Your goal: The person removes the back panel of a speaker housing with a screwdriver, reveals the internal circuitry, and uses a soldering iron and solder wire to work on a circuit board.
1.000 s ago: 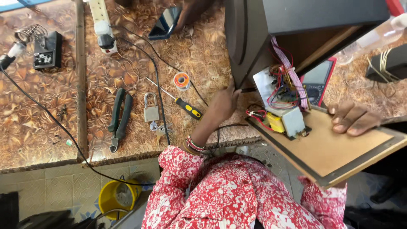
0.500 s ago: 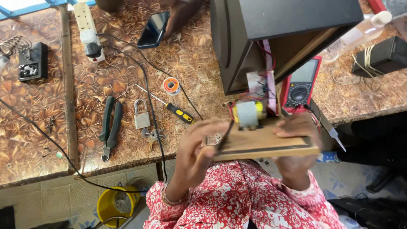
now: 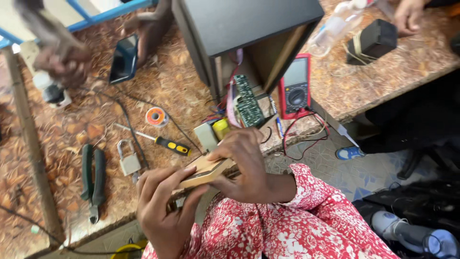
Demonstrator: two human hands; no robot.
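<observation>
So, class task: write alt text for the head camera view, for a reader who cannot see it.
A person's left hand and right hand hold a wooden board edge-on, with electronic parts and a green circuit board wired to it. Behind, a patterned bench holds pliers, a padlock, a screwdriver and a red multimeter.

From my remote seat I saw a workbench [image 3: 143, 91] topped with brown, mottled chipboard running across most of the view, its front edge rough and pale. A dark wooden batten [image 3: 28, 158] crossed it on the left. A blue metal bar [image 3: 103, 14] ran along the far side, with bright daylight beyond it. Beneath the bench the floor [image 3: 350, 172] was tiled in a grey and blue pattern. A yellow bucket [image 3: 125, 250] stood on the floor by the bench edge. At the lower right, dark bags [image 3: 417, 201] lay in shadow. The light was soft and even over the bench top.
</observation>
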